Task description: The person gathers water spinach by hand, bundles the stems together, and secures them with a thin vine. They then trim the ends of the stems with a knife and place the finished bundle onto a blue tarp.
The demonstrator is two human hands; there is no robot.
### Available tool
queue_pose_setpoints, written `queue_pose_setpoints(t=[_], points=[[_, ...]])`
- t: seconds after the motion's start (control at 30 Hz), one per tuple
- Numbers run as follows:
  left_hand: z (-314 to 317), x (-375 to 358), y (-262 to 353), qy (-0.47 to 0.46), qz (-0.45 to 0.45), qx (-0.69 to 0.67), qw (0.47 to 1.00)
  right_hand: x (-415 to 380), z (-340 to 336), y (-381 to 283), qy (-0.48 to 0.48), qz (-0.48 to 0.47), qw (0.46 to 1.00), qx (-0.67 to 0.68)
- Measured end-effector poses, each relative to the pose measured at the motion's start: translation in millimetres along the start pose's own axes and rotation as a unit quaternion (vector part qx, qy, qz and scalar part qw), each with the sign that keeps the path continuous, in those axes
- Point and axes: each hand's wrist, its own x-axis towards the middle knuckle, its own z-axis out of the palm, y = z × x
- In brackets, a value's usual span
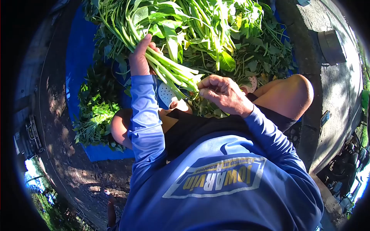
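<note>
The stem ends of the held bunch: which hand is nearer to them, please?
Right. The right hand has its fingertips beside the stem ends. The left hand is farther away, with its grip around the bunch higher up the stems.

Your clearest opening lies over the black shorts (196, 125), between your left forearm (144, 111) and your right hand (228, 95), but the bunch of long green stems (165, 68) slants across its far side, with a perforated sandal (166, 95) beneath. Past your right hand, your raised right knee (301, 94) stands between you and the concrete (339, 92), while the broad heap of leafy greens (269, 52) fills the way ahead. Out to your left, you have bare blue tarp (79, 50) beyond the greens, though your left knee (120, 125) and a smaller leafy bundle (101, 115) crowd the nearer side.
</note>
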Motion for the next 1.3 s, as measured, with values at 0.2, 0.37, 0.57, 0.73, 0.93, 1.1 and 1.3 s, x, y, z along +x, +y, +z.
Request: queue_pose_setpoints(t=[0.2, 0.37, 0.57, 0.73, 0.93, 1.1, 1.3], points=[[1.0, -2.5, 3.8, -0.011, -0.020, -0.009, 1.000, -3.1, 6.0, -7.1, -0.005, -0.043, 0.998, -0.049], [2.4, -4.9, 8.3, 0.011, -0.015, 0.008, 1.000, -12.6, 0.1, -0.3, -0.011, -0.043, 0.998, -0.049], [3.6, -4.5, 14.9, 0.015, -0.009, -0.028, 0.999, -39.7, -21.1, 15.7, -0.042, -0.027, 0.980, -0.194], [12.0, -14.3, 24.7, -0.010, 0.007, -0.028, 1.000, 33.3, -37.1, 12.2, 0.223, 0.006, 0.956, -0.188], [19.9, -33.6, 44.0, 0.023, 0.062, -0.007, 0.998, 135.8, -68.8, 52.9, 0.369, -0.135, 0.845, -0.363], [3.7, -46.5, 63.5, 0.075, 0.100, 0.004, 0.992, 120.8, -89.4, 6.8, 0.239, -0.046, 0.949, -0.199], [-8.4, -40.2, 66.9, 0.089, 0.105, 0.015, 0.990, 75.4, -101.8, -84.0, 0.094, -0.031, 0.995, 0.023]])
